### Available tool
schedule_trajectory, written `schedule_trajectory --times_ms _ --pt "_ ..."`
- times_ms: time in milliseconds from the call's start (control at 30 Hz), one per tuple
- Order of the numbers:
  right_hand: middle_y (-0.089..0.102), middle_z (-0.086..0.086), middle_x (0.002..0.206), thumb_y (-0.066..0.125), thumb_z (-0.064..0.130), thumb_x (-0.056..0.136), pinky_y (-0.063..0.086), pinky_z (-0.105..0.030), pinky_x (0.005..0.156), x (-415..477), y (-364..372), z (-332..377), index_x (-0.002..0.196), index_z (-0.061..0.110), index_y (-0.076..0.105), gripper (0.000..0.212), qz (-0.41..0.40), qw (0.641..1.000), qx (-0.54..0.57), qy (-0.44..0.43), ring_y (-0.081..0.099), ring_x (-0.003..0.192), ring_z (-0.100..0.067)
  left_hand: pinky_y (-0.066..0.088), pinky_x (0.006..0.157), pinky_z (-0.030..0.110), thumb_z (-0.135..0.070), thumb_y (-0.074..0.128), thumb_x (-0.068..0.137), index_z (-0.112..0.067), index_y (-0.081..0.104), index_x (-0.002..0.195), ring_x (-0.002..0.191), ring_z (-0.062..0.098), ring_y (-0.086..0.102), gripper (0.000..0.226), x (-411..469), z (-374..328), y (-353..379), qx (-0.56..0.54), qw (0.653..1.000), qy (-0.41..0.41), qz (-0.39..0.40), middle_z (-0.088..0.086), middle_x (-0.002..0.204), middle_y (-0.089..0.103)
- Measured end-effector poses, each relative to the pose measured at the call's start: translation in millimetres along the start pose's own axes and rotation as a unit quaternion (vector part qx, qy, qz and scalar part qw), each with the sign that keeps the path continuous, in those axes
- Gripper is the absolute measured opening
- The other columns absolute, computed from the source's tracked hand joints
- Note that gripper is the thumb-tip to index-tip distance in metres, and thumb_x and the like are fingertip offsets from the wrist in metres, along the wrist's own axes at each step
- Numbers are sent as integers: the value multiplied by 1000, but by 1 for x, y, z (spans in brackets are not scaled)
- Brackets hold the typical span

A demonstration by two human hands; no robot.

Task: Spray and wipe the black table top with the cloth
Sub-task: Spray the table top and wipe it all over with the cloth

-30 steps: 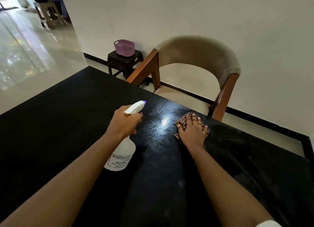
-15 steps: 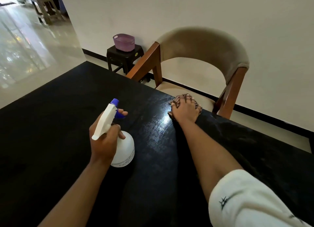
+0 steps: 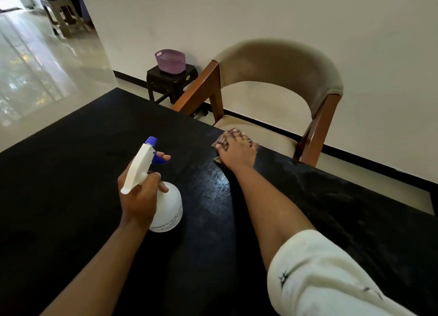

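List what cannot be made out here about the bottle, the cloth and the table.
Head view: print on the spray bottle is too small to read; the left hand covers its neck.
Head view: the cloth lies mostly under the right hand, its extent hidden.
Head view: the near edge of the black table top is cut off at the frame's bottom.

Open table top [image 3: 71,185] left of spray bottle [image 3: 168,206] (chair [image 3: 279,62] beyond far edge).

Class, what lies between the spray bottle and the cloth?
Only bare, shiny black table top, seen in the head view.
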State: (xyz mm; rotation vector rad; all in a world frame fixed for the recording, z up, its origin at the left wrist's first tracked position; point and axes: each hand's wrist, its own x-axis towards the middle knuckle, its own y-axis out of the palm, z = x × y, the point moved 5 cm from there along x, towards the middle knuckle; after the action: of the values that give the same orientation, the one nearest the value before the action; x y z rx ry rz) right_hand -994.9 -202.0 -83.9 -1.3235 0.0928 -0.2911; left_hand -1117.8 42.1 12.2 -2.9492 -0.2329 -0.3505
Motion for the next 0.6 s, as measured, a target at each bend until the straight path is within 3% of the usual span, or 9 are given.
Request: schedule_trajectory --times_ms 100,200,333,467,533,600 --pt "41 -9 145 35 56 92 22 -50 108 5 -5 -37 137 23 43 56 -6 993 -14 114 35 133 -29 42 61 -3 -15 48 71 17 54 113 72 -10 61 53 7 2 -4 4 1000 -2 -12 11 81 58" --pt "34 -8 151 35 57 93 15 -53 112 -1 4 -46 143 25 37 60 12 990 -4 140 26 139 -30 43 61 -1 -12 47 72 7 51 121 66 -3 62 53 13 1 -3 8 1000 3 -14 17 83 59" --pt "26 -5 155 32 59 93 10 -57 114 -35 29 0 145 25 32 63 32 999 0 18 22 142 -28 43 61 -2 -15 49 71 0 50 126 68 1 63 57 16 12 -8 26 999 -11 -27 24 90 59" --pt "16 2 159 28 62 93 6 -56 115 -67 38 35 150 31 22 65 94 984 6 -153 12 146 -22 44 64 2 -16 48 69 1 56 114 75 5 62 48 17 17 -12 43 998 -32 -27 15 90 59" --pt "16 2 159 27 62 93 9 -54 114 -60 32 13 150 31 21 65 85 986 -7 -145 15 145 -21 41 69 10 -18 48 70 -2 55 111 76 12 59 45 17 19 -11 40 998 -41 -24 14 84 59" --pt "24 -3 156 30 60 93 15 -54 113 -45 23 -33 147 28 28 63 50 997 -23 -58 24 141 -24 37 73 15 -21 48 70 6 53 120 77 13 57 57 15 23 -11 36 998 -51 -24 13 74 58"
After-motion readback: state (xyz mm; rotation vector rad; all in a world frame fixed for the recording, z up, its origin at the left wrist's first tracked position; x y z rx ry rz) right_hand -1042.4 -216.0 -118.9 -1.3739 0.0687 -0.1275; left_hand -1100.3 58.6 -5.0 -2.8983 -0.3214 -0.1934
